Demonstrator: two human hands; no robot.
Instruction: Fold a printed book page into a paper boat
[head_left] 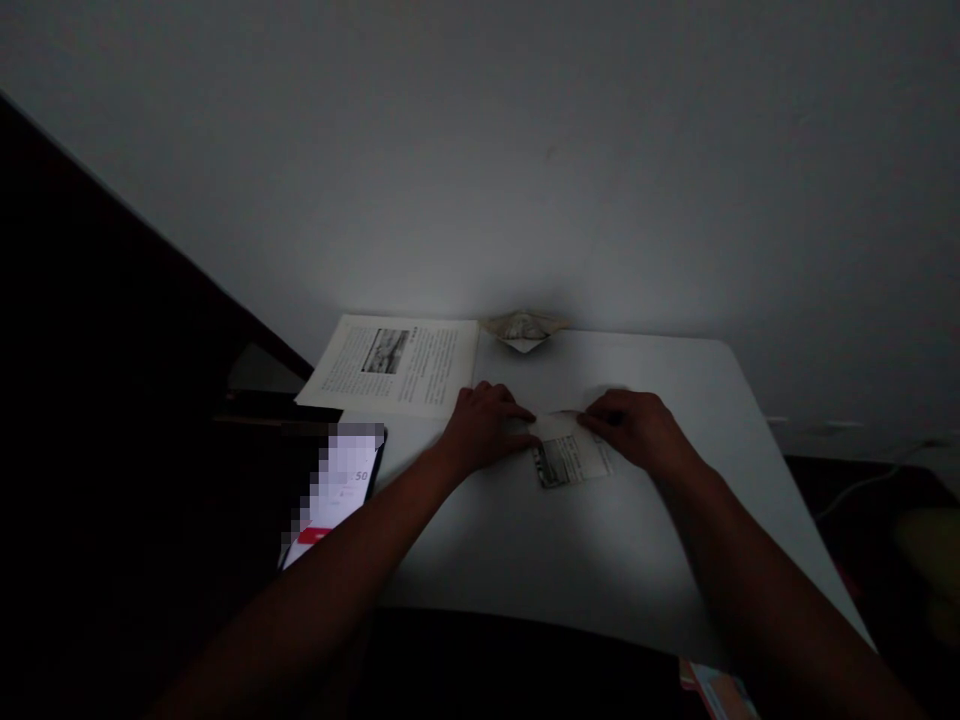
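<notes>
A small folded piece of printed paper [574, 462] lies on the white table [510, 550], with lines of text and a dark picture on its near side. My left hand [484, 425] holds its left edge, thumb and forefinger a little apart. At the far right corner of the paper, my right hand [634, 425] pinches the edge between thumb and fingers. Behind both hands, a folded paper shape with a pointed front [525, 330] stands near the wall.
Printed sheets [427, 385] lie at the table's back left. A lit phone [341, 490] rests at the left edge, beyond my left forearm. A grey wall [525, 180] rises directly behind the table. On the right, a pale cable [862, 485] runs past the table. The room is dim.
</notes>
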